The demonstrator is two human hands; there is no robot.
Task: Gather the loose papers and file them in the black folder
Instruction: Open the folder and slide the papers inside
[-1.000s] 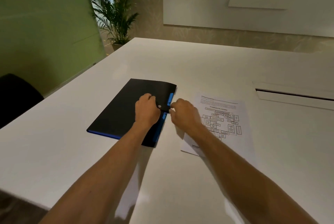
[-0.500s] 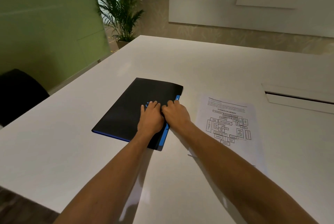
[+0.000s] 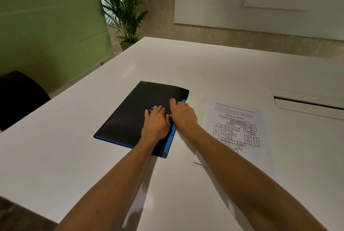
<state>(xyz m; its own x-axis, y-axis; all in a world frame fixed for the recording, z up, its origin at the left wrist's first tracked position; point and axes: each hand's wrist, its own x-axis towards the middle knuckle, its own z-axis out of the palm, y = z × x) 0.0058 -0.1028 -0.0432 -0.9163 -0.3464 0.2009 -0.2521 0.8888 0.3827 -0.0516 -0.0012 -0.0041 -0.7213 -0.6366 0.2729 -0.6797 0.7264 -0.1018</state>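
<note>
Here we press our left hand (image 3: 156,122) flat, fingers spread, on the closed black folder (image 3: 137,117) — our right hand (image 3: 183,114) curls at its blue right edge, whether gripping we cannot tell. Right of it on the white surface (image 3: 55,156) lie the loose papers (image 3: 240,128); farther off — a potted palm (image 3: 123,10).

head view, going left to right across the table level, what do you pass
black chair → black folder → left hand → right hand → workflow model paper → cable slot in the white table
</note>
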